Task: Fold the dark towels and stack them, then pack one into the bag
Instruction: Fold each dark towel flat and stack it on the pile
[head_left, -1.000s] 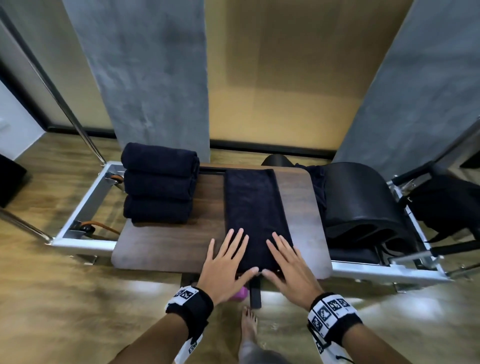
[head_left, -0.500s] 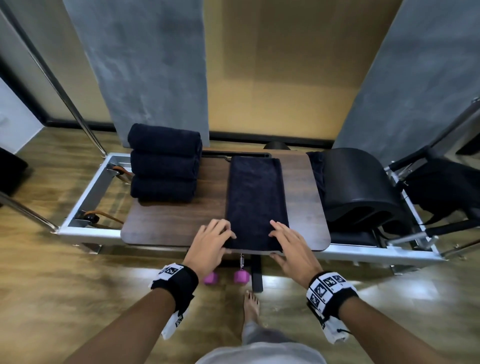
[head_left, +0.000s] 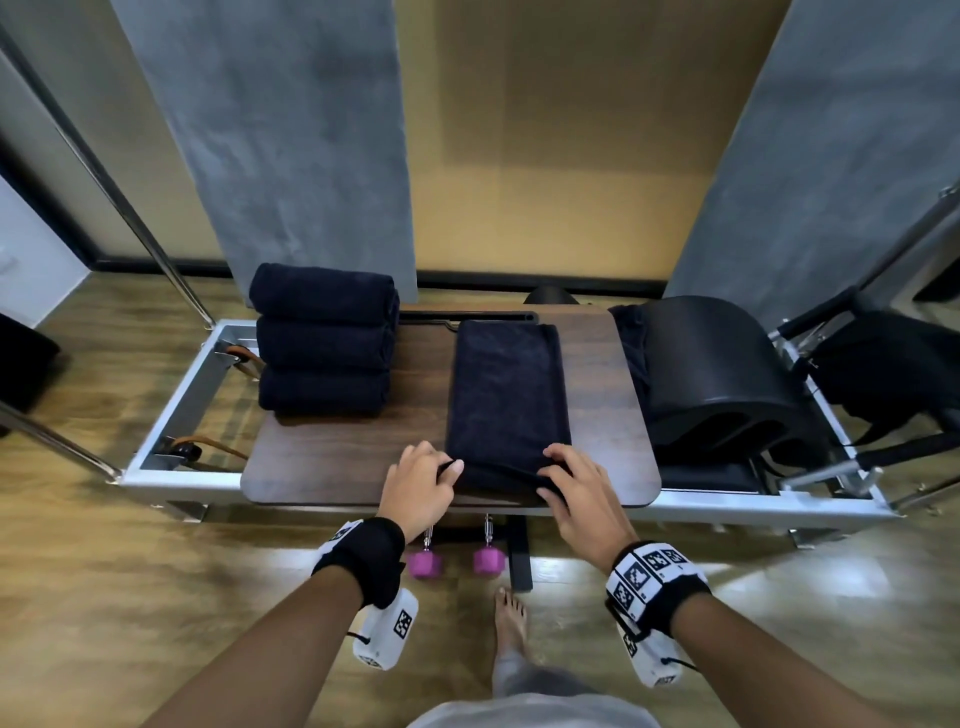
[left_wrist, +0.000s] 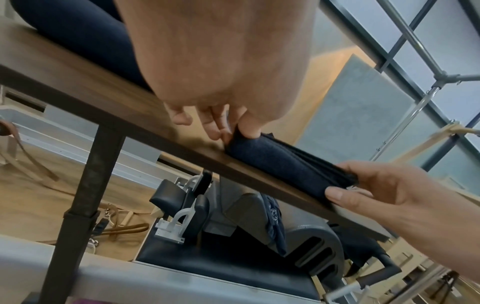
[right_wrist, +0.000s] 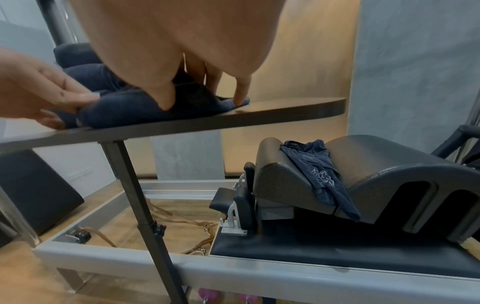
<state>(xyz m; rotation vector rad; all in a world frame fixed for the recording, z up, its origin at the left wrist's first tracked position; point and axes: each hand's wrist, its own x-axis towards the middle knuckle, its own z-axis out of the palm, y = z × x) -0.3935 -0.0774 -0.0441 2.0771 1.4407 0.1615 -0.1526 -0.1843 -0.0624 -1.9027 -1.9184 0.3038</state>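
Flat palms replaced by pinches: left hand (head_left: 422, 483) and right hand (head_left: 577, 486) grip towel (head_left: 508, 395) near-edge corners, judged ready for folding toward far end.

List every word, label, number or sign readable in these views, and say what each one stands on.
None can be read as text.
Black-and-white square marker patterns on the wrist bands: coded patterns, no letters or digits.
Pale line print on the crumpled dark blue cloth draped over the black curved padded barrel: too blurred to read.
Long folded dark towel and stacked folded dark towels: no label visible.
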